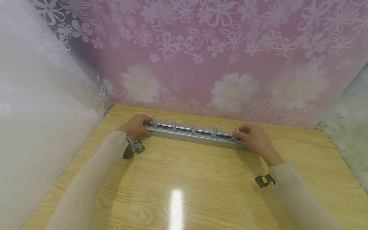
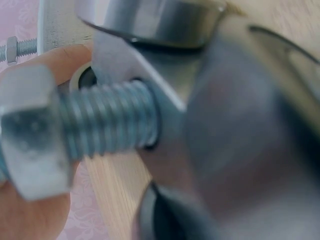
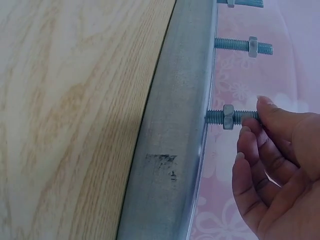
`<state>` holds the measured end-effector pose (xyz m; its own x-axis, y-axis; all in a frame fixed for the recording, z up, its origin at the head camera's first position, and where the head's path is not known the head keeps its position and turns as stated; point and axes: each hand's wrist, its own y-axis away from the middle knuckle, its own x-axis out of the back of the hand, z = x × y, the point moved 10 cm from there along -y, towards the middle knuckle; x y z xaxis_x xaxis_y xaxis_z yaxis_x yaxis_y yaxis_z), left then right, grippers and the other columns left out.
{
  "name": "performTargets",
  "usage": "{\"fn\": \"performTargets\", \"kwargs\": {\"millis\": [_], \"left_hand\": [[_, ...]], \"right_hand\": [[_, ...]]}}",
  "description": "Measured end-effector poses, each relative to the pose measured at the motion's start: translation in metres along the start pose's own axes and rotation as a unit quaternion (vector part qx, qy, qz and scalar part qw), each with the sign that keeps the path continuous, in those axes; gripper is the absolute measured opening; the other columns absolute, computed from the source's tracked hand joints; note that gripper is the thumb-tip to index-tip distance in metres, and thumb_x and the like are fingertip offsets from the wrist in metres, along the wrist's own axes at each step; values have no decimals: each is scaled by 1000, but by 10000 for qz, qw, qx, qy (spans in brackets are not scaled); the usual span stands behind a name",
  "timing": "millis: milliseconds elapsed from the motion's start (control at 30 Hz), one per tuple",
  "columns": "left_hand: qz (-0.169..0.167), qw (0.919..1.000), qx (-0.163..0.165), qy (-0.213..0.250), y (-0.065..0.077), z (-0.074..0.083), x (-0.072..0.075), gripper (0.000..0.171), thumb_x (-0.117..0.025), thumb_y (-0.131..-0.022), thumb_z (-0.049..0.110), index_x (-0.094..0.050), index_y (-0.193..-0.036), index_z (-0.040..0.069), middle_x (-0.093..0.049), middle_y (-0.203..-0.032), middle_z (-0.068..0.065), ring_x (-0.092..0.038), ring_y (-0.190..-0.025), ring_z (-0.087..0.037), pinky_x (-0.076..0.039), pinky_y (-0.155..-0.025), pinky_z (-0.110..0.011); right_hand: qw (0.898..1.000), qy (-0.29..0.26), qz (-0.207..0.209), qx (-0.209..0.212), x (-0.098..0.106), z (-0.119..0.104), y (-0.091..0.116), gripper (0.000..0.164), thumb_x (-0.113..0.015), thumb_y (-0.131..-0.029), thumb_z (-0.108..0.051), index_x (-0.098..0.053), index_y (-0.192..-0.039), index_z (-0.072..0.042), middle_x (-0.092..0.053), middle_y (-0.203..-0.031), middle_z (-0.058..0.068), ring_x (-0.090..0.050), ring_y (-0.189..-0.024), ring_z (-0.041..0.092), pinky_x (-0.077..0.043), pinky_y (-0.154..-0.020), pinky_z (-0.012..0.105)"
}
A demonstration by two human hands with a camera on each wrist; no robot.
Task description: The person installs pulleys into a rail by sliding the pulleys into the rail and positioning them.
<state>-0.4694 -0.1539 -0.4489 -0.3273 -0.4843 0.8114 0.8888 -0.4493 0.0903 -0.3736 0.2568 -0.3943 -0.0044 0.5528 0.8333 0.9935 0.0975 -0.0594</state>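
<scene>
A long metal channel rail (image 1: 195, 139) lies across the back of the table, with several upright threaded bolts (image 1: 194, 127) standing from its slot, each with a nut. At the rail's left end my left hand (image 1: 136, 125) grips it, thumb in front and fingers behind. My right hand (image 1: 254, 137) pinches the tip of the rightmost visible bolt (image 3: 215, 117) between thumb and fingers; its hex nut (image 3: 228, 117) sits just below the fingertips. A separate roller trolley (image 1: 137, 146) with its own bolt and nut (image 2: 30, 132) is close to my left wrist, filling much of the left wrist view.
The wood-grain table (image 1: 178, 172) extends in front of the rail. Behind it hangs a pink floral curtain (image 1: 184, 80), with pale sheets (image 1: 43, 95) at the sides. Small black wrist cameras (image 1: 262, 181) hang below both sleeves.
</scene>
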Motion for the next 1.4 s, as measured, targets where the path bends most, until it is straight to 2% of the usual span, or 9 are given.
{"fn": "performTargets", "kwargs": {"millis": [167, 300, 400, 467, 600, 800, 1067, 1267, 1400], "left_hand": [[66, 10000, -5, -32, 1, 1, 4, 73, -81, -70, 8, -50, -135, -1, -53, -129, -19, -51, -113, -32, -41, -97, -46], [-14, 10000, -14, 17, 0, 0, 1, 74, -82, -71, 10, -48, -136, -1, -52, -131, -18, -50, -115, -32, -41, -98, -45], [-40, 10000, -3, -20, 1, 0, 2, 74, -81, -73, 12, -47, -137, 0, -51, -133, -18, -49, -117, -32, -41, -98, -45], [-20, 10000, 22, -48, 2, 0, 3, 74, -81, -73, 12, -47, -137, -1, -51, -133, -18, -48, -118, -33, -40, -98, -47], [-15, 9999, 102, -127, 3, 0, 5, 75, -81, -72, 11, -47, -137, -1, -50, -133, -19, -49, -117, -33, -40, -99, -47], [-40, 9998, 87, -154, 0, 1, 2, 75, -82, -72, 13, -48, -137, -1, -51, -133, -19, -48, -118, -33, -39, -100, -46], [-4, 10000, 74, -53, -2, -1, -2, 75, -83, -71, 13, -48, -136, 0, -52, -132, -18, -50, -115, -32, -41, -98, -46], [6, 9999, 4, -100, 2, 2, 0, 75, -83, -71, 13, -48, -136, -1, -52, -132, -19, -50, -115, -33, -40, -98, -46], [-5, 9999, -49, -140, 0, 1, 0, 74, -82, -72, 14, -49, -136, -2, -52, -131, -19, -49, -116, -33, -39, -100, -47]], "right_hand": [[9997, -33, 25, 255, -2, 2, -3, 44, -64, -91, -40, -67, -113, -2, -63, -112, 18, -58, -98, 36, -50, -76, 50], [9975, 149, -203, 665, 0, 16, 2, 70, -71, -85, -38, -48, -136, 4, -41, -137, 29, -39, -122, 48, -38, -92, 62], [9958, 169, -588, 675, 3, 37, 7, 92, -74, -81, -42, -28, -147, 2, -24, -147, 30, -20, -132, 52, -26, -98, 68], [9943, 150, -846, 638, 4, 51, 11, 96, -74, -80, -43, -25, -149, 2, -22, -149, 30, -19, -133, 52, -25, -98, 68], [9896, 408, -1240, 612, 4, 71, 13, 92, -72, -81, -47, -32, -145, 4, -31, -144, 31, -30, -128, 50, -34, -95, 64], [9867, 836, -1317, 469, 9, 83, 11, 87, -72, -78, -53, -46, -138, 4, -45, -134, 30, -50, -111, 41, -43, -85, 56], [9872, 902, -1281, 294, 15, 98, 12, 88, -72, -75, -58, -49, -136, 1, -46, -134, 29, -49, -112, 42, -41, -86, 58], [9920, 457, -1151, 233, 19, 120, 18, 85, -75, -75, -52, -47, -136, -1, -42, -138, 28, -40, -121, 51, -36, -93, 64], [9943, 70, -999, 370, 17, 128, 18, 76, -78, -76, -43, -49, -134, -3, -49, -132, 23, -48, -116, 43, -42, -92, 55]]}}
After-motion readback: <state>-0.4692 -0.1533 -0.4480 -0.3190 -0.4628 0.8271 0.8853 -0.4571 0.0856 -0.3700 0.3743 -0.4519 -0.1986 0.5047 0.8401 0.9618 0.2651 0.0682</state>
